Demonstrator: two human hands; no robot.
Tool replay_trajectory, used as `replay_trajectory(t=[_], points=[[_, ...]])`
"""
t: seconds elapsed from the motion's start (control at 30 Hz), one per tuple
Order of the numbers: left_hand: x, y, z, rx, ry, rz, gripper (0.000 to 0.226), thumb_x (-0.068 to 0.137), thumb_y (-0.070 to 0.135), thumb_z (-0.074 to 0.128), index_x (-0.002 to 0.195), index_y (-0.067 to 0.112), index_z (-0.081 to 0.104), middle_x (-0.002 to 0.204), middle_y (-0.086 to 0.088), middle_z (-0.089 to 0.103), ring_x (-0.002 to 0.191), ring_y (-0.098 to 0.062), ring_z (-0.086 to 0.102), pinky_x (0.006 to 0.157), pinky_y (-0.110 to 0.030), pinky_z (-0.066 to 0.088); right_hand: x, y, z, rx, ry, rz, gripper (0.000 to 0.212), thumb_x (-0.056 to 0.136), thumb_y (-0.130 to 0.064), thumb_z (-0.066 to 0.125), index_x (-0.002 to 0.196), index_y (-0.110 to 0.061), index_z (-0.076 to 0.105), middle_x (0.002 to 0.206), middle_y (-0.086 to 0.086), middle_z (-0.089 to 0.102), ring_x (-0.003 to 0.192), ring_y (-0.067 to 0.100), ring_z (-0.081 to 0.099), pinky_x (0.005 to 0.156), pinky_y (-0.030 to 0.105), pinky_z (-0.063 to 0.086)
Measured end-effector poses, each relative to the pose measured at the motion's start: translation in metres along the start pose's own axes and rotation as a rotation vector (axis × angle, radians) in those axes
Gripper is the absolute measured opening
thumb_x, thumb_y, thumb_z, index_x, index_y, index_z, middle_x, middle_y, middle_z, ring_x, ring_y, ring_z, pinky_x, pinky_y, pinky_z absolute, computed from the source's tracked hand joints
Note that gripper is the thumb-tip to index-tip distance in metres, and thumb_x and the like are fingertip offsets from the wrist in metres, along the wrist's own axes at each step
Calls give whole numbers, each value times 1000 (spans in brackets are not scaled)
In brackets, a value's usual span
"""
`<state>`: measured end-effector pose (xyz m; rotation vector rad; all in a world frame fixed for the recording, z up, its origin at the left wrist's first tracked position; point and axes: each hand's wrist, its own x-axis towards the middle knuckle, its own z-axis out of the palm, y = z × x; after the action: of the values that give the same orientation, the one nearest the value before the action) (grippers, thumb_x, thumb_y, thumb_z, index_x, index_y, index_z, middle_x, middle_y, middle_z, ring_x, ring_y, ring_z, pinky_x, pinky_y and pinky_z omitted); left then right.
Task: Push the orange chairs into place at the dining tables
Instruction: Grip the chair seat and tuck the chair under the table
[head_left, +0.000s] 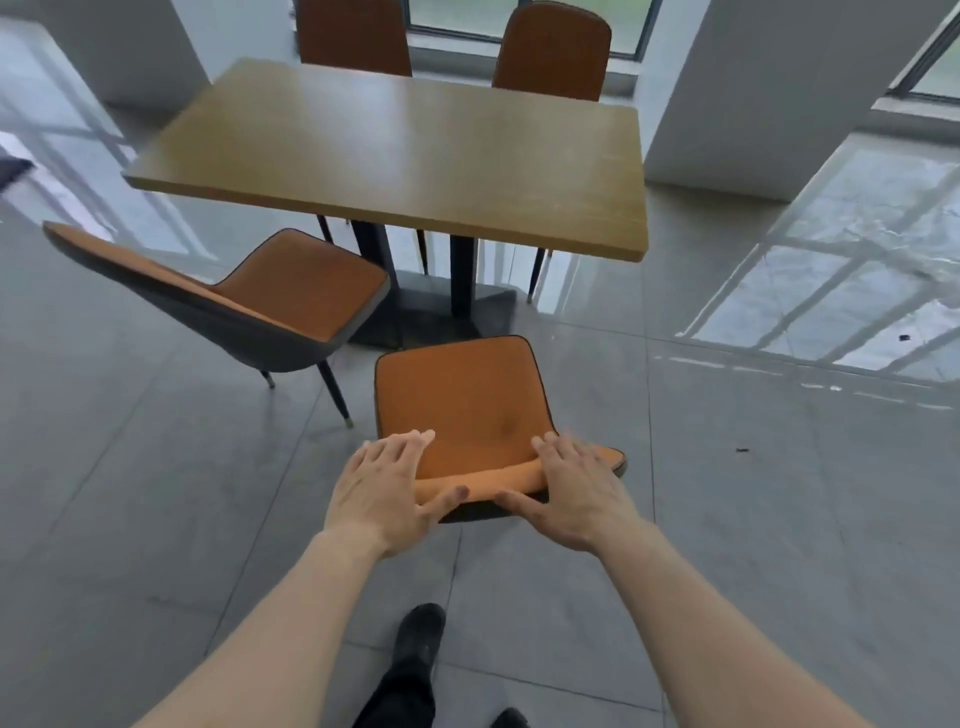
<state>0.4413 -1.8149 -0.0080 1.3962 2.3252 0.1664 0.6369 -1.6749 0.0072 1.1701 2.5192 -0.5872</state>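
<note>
An orange chair (460, 400) stands in front of me, its seat facing the wooden dining table (405, 156) and short of the table's near edge. My left hand (384, 483) grips the left end of its backrest top, fingers over the front and thumb behind. My right hand (569, 486) grips the right end the same way. A second orange chair (291, 286) stands to the left, turned at an angle, its seat front near the table's base. Two more orange chairs (353, 36) (553, 52) stand at the table's far side.
The table's black pedestal base (441, 306) lies beyond the chair seat. A white pillar (753, 104) rises at the right and another (119, 47) at the left. Glossy grey floor tiles (779, 467) spread all around. My black shoe (418, 639) is below the chair.
</note>
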Motion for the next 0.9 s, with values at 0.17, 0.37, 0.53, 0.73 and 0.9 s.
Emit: replay_trajectory(t=[0.17,0.37,0.53,0.73,0.9], points=[[-19,7,34,-48,-35,-16,94,82,91,32,157,35,24,160,12,32,149,-14,23,125,-37,8,-1,13,27,-86,9,-61,109,81,-91,33,162,-18,23,168,4,25,157,24,13,128,47,7],[-10,3,52,-80,-5,-9,83,85,85,30,151,34,33,150,12,44,140,-14,34,120,-37,23,12,20,32,-128,53,-98,105,80,-92,36,158,-22,33,160,1,39,151,23,26,128,45,10],[3,-4,54,-25,-7,48,82,85,88,20,144,34,39,142,13,50,131,-16,42,114,-38,30,25,28,27,-140,78,-78,108,67,-103,32,145,-31,48,141,-8,56,133,18,46,118,40,31],[39,-17,35,-22,82,126,77,89,86,23,136,31,48,129,13,57,115,-16,50,104,-38,38,54,24,9,-164,227,-105,100,68,-104,26,124,-28,60,119,-6,65,112,20,58,103,40,45],[58,-34,19,-24,55,143,73,88,85,26,137,34,46,130,15,56,116,-14,49,104,-38,40,71,8,4,-158,255,-94,100,68,-106,24,115,-27,62,109,-6,66,103,20,59,98,39,46]])
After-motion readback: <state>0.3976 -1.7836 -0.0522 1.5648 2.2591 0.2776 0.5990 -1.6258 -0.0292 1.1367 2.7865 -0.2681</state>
